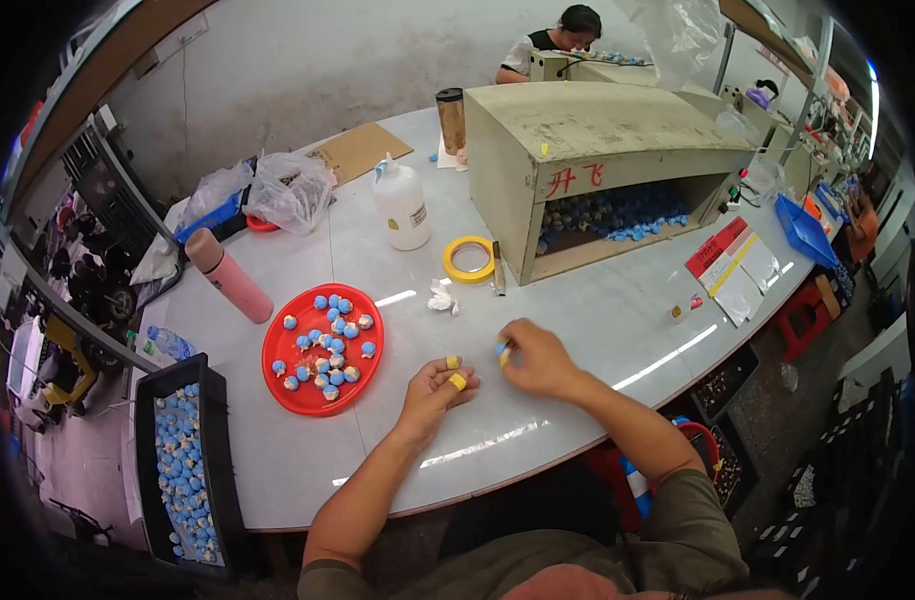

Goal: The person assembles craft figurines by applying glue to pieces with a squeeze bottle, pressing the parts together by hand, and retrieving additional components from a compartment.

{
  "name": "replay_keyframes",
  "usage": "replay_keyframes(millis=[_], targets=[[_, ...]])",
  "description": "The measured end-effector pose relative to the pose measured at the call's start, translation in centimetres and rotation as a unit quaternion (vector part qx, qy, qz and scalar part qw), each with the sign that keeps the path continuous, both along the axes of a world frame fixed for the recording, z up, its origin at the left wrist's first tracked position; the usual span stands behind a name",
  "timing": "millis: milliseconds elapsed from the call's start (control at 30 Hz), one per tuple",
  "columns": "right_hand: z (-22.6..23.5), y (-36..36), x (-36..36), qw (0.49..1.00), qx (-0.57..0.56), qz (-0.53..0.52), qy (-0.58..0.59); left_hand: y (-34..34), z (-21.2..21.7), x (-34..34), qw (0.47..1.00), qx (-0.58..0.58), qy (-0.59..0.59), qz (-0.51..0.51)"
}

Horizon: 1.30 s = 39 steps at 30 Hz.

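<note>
My right hand [539, 362] is closed over the table, its fingertips pinching a small blue-and-cream ball-shaped piece [501, 349], mostly covered by the fingers. To its left, my left hand [437, 396] hovers with half-curled fingers slightly apart and nothing visible in them. Yellow tape wraps fingers on both hands. Left of my hands lies a round red plate [286, 385] with several small blue-and-cream balls [322, 365] spread on it. Farther left, a black crate [219, 440] holds many more such balls.
A pale box [497, 215] with an open front holds blue pieces. Before it lie a yellow tape roll [468, 259], a crumpled tissue [442, 297] and a dark narrow tool [498, 270]. A white bottle [403, 205] and pink flask [230, 277] stand near the plate. Another person [547, 48] sits beyond.
</note>
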State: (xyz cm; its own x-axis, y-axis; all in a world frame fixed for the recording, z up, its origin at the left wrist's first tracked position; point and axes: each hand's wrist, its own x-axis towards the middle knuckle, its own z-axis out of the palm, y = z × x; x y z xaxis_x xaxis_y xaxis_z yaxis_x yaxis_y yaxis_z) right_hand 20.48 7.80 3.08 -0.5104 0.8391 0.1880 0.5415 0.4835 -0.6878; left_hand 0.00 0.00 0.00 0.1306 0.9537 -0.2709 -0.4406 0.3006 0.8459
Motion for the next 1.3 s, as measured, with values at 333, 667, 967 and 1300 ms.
replay_keyframes(millis=[333, 667, 967, 1300], targets=[[1.2, -4.8, -2.3, 0.985, 0.167, 0.031, 0.022, 0.4, 0.7, -0.8, 0.999, -0.022, 0.028, 0.013], [-3.1, 1.2, 19.6, 0.767, 0.239, -0.596, -0.004, 0.5, 2.0, -1.4, 0.996, -0.071, -0.041, 0.019], [-2.2, 2.9, 16.9, 0.895, 0.104, -0.410, 0.141, 0.1, 2.7, -0.7, 0.992, -0.056, 0.102, -0.040], [3.0, -3.2, -0.2, 0.988, -0.085, 0.031, 0.126, 0.1, 1.5, -1.3, 0.993, -0.054, 0.083, -0.060]])
